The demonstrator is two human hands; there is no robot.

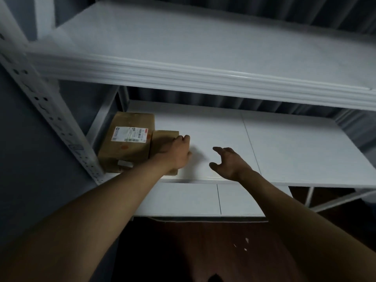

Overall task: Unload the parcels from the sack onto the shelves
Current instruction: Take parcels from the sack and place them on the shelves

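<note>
A dark corrugated wall [264, 102] runs behind the rack, its vertical ribs showing in the gap between the levels and again along the top right of the view. At the left a plain grey wall [24, 159] stands close against the rack's side. Below lies a floor [203, 251] of dark reddish-brown wood, with a few small pale specks [246, 240] scattered on it toward the right. At the bottom edge a dark shape [75, 278] intrudes, too dim to identify.
</note>
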